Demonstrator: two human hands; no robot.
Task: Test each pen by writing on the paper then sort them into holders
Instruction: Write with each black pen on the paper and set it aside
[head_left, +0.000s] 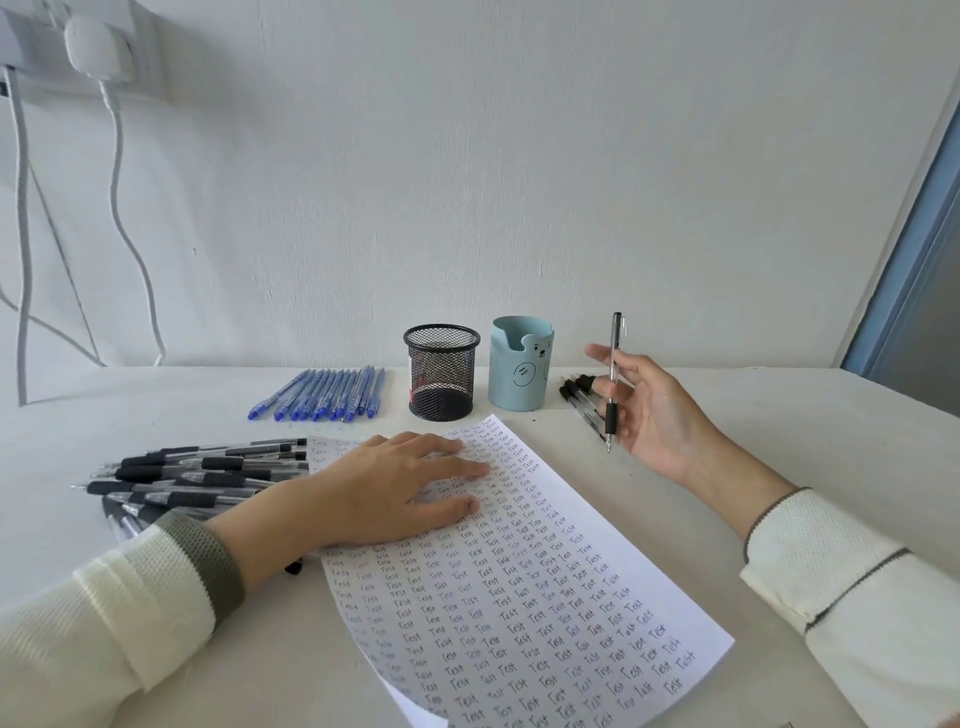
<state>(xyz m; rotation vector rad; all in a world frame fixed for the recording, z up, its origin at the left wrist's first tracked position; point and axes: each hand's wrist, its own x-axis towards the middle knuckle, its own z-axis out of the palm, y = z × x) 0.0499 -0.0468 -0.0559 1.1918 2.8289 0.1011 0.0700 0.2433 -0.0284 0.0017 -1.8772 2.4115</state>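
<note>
R hand pinches a pen upright, tip down, near blue holder; L hand lies flat, fingers straight, on paper w/ rows of "Test".

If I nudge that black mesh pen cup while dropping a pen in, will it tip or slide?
Probably slides rather than tips: the black mesh cup looks squat, standing upright on the smooth table. Likely light, since the see-through mesh shows no pens inside. It seems stiff wire, so it should not flex.

Mesh holder left of bear holder (paper in front).
</note>
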